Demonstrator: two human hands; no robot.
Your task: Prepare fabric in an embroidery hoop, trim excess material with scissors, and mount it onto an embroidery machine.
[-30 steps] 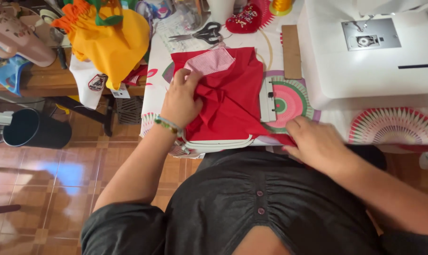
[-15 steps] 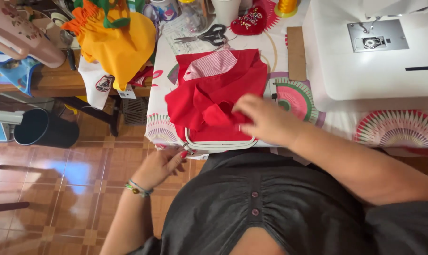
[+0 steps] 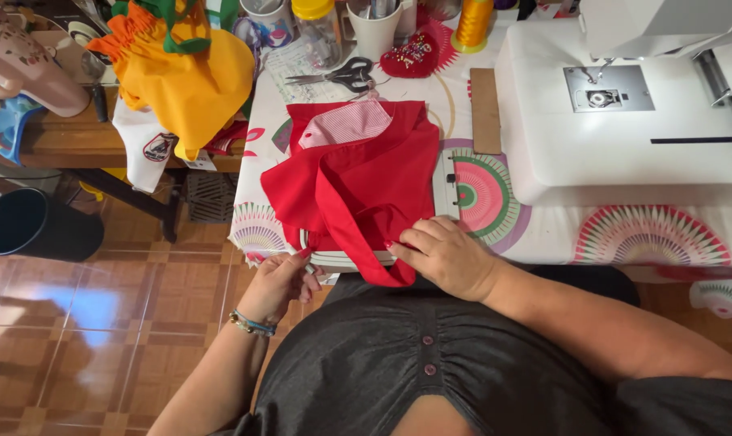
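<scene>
Both hands are at the near edge of the table. Left hand (image 3: 278, 282) is down below the edge, fingers curled & pinching a bit of the red fabric (image 3: 358, 182) at its lower left corner. Right hand (image 3: 445, 257) lies palm-down on the fabric's lower right, fingers bent, pressing a red strap or band (image 3: 358, 242) that loops down past the edge toward my lap. Can't tell if the right fingers really grip it or just press.

Red fabric sits in the mid of the table, bunched & folded, w/ a pink checked piece (image 3: 346, 123) on its top part. Under its near edge a white rounded panel w/ a raised rim peeks out; can't tell what it is.

Table is covered w/ a white tablecloth (image 3: 648, 234) printed in pink-green fan circles. White sewing machine (image 3: 624, 121) takes the right side, its base just beside the fabric. Brown cardboard strip (image 3: 485, 111) lies between them. At the back: black-handled scissors (image 3: 341, 75), red heart-shaped pincushion (image 3: 414, 56), yellow thread spool (image 3: 472, 23), white cup (image 3: 375, 32), a few jars.

To the left, apart from the table, a wooden bench w/ an orange-yellow garment (image 3: 184, 77) heaped on it. Floor is glossy brown tile (image 3: 99, 339), w/ a dark bucket (image 3: 35, 226) standing on it at far left. I'm in a dark grey buttoned top (image 3: 398, 363), beaded bracelet (image 3: 251, 324) on left wrist.
</scene>
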